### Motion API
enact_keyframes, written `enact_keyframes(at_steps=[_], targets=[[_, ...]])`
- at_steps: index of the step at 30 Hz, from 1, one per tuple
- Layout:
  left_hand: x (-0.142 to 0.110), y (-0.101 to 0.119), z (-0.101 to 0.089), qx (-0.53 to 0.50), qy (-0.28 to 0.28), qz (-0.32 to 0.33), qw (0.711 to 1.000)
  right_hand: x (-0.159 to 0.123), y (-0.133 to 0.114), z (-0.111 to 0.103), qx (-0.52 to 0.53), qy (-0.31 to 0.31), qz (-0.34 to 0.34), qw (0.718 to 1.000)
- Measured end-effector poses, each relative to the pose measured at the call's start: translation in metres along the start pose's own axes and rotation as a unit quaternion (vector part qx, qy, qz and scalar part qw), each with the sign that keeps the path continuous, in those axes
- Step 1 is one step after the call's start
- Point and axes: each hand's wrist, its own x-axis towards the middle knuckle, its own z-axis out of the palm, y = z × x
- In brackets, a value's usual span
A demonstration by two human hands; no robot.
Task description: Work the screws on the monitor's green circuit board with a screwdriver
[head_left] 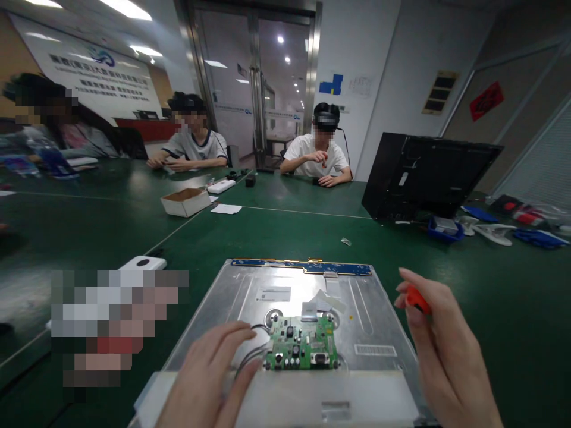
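A flat metal display panel (312, 345) lies in front of me, with a green circuit board (301, 342) on its back. My left hand (214, 368) rests over the panel at the board's left side. Its thumb and fingers are apart around the thin dark wires (250, 355); whether they touch the wires I cannot tell. A blue circuit strip (298, 266) runs along the panel's far edge. My right hand (439, 333), above the panel's right edge, is closed around an orange-handled tool (417, 299). Most of that tool is hidden by the fingers.
On the green table (276, 232) stand an open cardboard box (185, 203) and a black monitor housing (428, 175). A blue tray (446, 229) and gloves (539, 238) lie at the right. A white device (145, 263) lies left. Several people sit across the table.
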Motion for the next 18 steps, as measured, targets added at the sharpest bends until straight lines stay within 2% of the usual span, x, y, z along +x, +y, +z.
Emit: enact_keyframes(at_steps=[3,6,8,10,15,18], targets=[[-0.002,-0.037,-0.008,0.053,-0.026,-0.033,0.998,-0.005,0.008,0.014,-0.03,-0.08,0.028,0.996],[-0.008,-0.055,-0.007,0.088,-0.053,-0.05,0.993,-0.018,0.02,0.032,-0.084,-0.116,0.044,0.989],[-0.014,-0.059,-0.006,0.107,-0.064,-0.046,0.991,-0.028,0.027,0.042,-0.113,-0.133,0.047,0.984],[-0.02,-0.06,-0.005,0.122,-0.073,-0.039,0.989,-0.038,0.031,0.05,-0.148,-0.123,0.06,0.98],[-0.026,-0.064,-0.007,0.121,-0.081,-0.033,0.989,-0.049,0.031,0.061,-0.164,-0.154,0.03,0.974],[-0.027,-0.066,-0.009,0.11,-0.103,-0.04,0.988,-0.048,0.027,0.067,-0.198,-0.175,0.081,0.961]])
